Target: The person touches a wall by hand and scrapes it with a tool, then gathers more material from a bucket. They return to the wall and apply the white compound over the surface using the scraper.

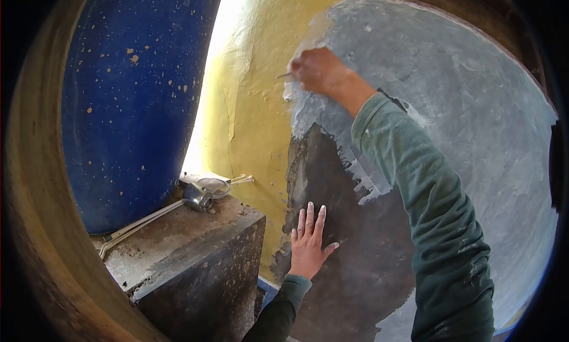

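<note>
My right hand point(320, 72) is raised at the upper middle, fingers closed around a putty knife point(284, 75). Only a thin end of it sticks out to the left; the rest is hidden or blurred. That hand is at the border between the yellow wall paint point(255, 105) and the grey-white putty coat point(450, 99). Lower down, my left hand point(308, 238) lies flat with fingers spread on the dark bare patch point(367, 247) of wall. Whitish residue marks its fingertips, and it holds nothing. The putty has a ragged edge above the dark patch.
A tall blue drum point(136, 105) with pale specks stands at the left on a concrete block point(195, 253). On the block lie a metal shower-head-like fitting point(198, 197), a round rim point(216, 187) and thin white pipes point(145, 220). Bright light enters behind the drum.
</note>
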The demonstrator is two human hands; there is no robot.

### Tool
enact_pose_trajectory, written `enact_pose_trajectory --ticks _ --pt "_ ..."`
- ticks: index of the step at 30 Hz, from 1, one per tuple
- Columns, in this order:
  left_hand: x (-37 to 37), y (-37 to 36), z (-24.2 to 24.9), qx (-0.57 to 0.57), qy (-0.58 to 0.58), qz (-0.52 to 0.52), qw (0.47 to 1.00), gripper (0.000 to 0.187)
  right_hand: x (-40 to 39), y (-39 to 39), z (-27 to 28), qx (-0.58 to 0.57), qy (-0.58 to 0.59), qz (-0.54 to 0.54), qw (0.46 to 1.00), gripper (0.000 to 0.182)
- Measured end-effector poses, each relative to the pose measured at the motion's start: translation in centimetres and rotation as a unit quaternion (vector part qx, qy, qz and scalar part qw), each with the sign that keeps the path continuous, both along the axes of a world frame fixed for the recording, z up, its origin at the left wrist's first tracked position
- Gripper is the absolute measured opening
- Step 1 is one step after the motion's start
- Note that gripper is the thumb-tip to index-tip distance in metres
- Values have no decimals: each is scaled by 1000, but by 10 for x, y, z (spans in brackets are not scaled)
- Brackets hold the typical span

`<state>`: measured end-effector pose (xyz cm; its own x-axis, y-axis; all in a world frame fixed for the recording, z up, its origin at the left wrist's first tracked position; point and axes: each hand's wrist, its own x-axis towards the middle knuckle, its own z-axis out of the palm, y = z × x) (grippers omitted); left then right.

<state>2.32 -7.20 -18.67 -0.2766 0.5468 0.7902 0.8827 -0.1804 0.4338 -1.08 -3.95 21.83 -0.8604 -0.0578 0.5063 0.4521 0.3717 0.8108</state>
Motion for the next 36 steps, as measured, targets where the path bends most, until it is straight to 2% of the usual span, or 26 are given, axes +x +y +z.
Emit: enact_pose_trajectory --ticks 5,7,11,12,14,16,17,21,25,27,28,30,31,33,34,36 --pt "2 3 -3 29 -12 -7 999 113 -3 0 -49 9 -111 5 994 18" --pt "2 3 -2 30 -17 -9 999 114 7 2 -64 6 -149 73 986 11" --pt "5 2 -2 35 -26 -13 999 115 33 -11 -83 -43 -230 -3 972 9" --pt "5 1 1 39 -26 -13 999 115 40 -16 -75 -40 -229 -4 973 9" --pt "6 -2 3 7 -22 -7 1000 114 50 -23 -52 -65 -146 17 987 20" --pt "6 -3 4 14 -25 -9 1000 114 47 -23 -18 -65 -35 -10 997 32" --pt "6 -2 3 22 -27 -13 999 114 48 -28 -2 -12 -6 -13 1000 34" --pt "6 0 2 25 -23 -9 999 115 33 -15 20 51 80 -44 995 20" --pt "5 -1 2 23 -26 -8 999 116 16 -1 -26 57 17 -34 998 15" --pt "5 -1 2 19 -22 -3 1000 116 15 -1 -52 17 -113 38 993 14" --pt "6 -1 1 16 -23 -5 1000 116 16 -15 -60 15 -115 37 993 14" --pt "5 -1 2 9 -22 2 1000 116 13 -39 -66 -88 -156 -26 983 12" --pt "4 -1 1 5 -25 1 1000 116 7 -34 -65 -91 -159 -26 983 12" --pt "5 0 1 13 -26 -1 1000 116 -3 -26 -55 -46 -129 75 988 12" --pt "6 1 0 11 -27 -3 1000 116 -3 -22 -55 -16 -136 92 986 25" --pt "4 2 0 22 -23 -1 999 116 2 -11 -58 19 -146 59 987 24"
